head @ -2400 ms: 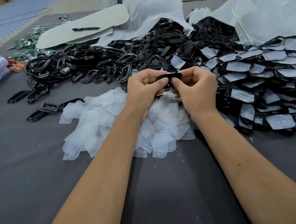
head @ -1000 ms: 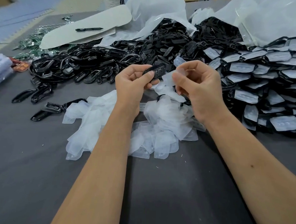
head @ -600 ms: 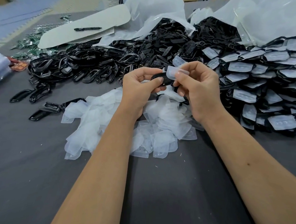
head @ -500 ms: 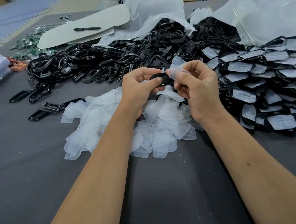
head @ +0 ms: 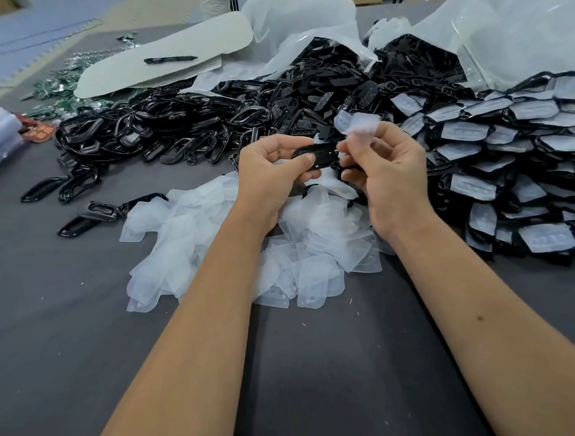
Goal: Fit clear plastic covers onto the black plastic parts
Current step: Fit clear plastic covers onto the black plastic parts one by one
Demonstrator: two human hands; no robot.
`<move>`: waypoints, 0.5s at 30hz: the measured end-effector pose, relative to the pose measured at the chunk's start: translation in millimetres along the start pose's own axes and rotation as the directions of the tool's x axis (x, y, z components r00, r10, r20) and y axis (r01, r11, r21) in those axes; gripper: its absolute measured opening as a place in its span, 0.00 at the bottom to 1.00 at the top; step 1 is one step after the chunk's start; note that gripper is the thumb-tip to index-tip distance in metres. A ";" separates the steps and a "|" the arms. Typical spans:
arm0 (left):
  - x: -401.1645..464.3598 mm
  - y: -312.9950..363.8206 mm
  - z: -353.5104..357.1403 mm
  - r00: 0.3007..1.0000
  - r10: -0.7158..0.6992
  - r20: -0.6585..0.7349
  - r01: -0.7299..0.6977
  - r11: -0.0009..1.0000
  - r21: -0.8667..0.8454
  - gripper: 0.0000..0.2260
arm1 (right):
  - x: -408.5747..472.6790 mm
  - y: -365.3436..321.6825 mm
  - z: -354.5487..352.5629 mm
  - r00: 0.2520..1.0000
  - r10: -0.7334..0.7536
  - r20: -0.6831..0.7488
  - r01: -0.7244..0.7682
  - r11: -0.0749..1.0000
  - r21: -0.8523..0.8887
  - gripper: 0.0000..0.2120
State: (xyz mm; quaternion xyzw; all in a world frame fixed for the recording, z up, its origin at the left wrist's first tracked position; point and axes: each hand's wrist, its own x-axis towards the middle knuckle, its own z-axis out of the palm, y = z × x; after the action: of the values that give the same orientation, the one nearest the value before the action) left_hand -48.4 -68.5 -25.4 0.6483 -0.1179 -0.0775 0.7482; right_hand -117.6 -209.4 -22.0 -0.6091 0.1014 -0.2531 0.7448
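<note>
Over the grey table (head: pixel 74 323), above the pile of clear covers (head: pixel 311 252), we are pinching a black part (head: pixel 317 155) with our left hand (head: pixel 268 170) and a clear cover (head: pixel 362 125) with our right hand (head: pixel 388 176).

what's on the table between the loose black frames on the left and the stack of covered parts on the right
The heap of clear plastic covers lies there, in the head view.

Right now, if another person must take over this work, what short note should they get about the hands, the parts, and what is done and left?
Left hand grips a black part. Right hand pinches a clear cover just above the part, not yet fitted.
Loose covers lie in front, bare parts at the left, covered parts at the right.
Done: a big pile is covered.
Left: fit this cover, then the many bare parts.
</note>
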 end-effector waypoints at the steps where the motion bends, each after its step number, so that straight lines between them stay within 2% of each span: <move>1: 0.0 -0.4 0.4 1.000 0.001 0.000 -0.001 1.000 -0.002 0.09 | 0.5 2.1 0.3 1.000 -0.021 -0.002 0.020 0.998 -0.061 0.05; 5: 2.1 -1.4 0.0 1.000 0.000 0.000 0.000 1.000 -0.019 0.09 | 3.6 7.6 -0.9 0.999 -0.051 0.005 0.051 0.985 -0.168 0.11; 8: 3.0 -2.5 -1.0 1.000 -0.001 0.010 0.001 1.000 -0.020 0.09 | 1.9 8.0 -0.3 0.997 -0.081 0.011 0.081 0.974 -0.210 0.07; 12: 3.5 -3.6 -1.0 1.000 0.003 0.027 -0.002 1.000 -0.030 0.09 | 0.5 6.9 0.0 0.989 -0.143 -0.027 0.134 0.969 -0.208 0.05; 15: 4.9 -4.0 -2.6 0.999 -0.009 0.039 0.011 0.999 -0.039 0.09 | 0.8 2.6 -0.4 0.986 -0.164 -0.009 0.162 0.978 -0.131 0.03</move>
State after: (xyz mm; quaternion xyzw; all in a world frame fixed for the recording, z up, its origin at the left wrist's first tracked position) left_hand -42.8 -67.9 -29.3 0.6324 -0.1274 -0.0960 0.7580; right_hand -116.4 -209.8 -24.4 -0.6600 0.0748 -0.3122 0.6792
